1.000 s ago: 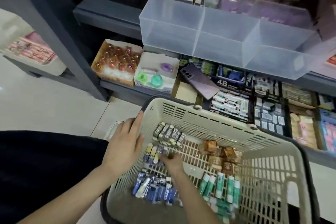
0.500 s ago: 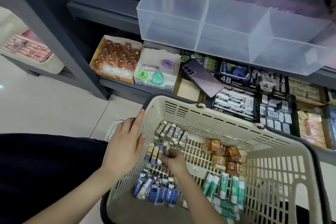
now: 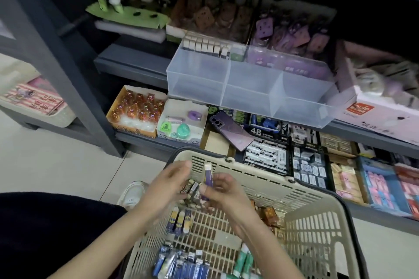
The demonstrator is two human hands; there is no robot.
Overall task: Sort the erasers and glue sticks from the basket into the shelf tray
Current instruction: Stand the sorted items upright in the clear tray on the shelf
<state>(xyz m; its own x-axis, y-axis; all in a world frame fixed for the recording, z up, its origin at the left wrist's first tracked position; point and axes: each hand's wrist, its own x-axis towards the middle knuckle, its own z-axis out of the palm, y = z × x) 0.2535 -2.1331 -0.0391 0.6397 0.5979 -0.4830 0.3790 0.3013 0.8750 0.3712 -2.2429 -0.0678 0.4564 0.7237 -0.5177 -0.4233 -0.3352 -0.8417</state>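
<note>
Right hand (image 3: pixel 223 190), earlier reaching down among the items on the basket (image 3: pixel 249 172) floor, now raised, its fingers (image 3: pixel 205 189) pinching a purple glue stick (image 3: pixel 208 175) held upright. Left hand (image 3: pixel 165 188) off the basket rim, brought in just beside the right. View tilted upward, showing more shelf.

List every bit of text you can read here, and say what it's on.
"4B": on the black box on the lower shelf.
"oule", possibly incomplete: in the orange logo on the white carton.
Everything else, including the print on the pink striped pack, is too small or blurred to read.
</note>
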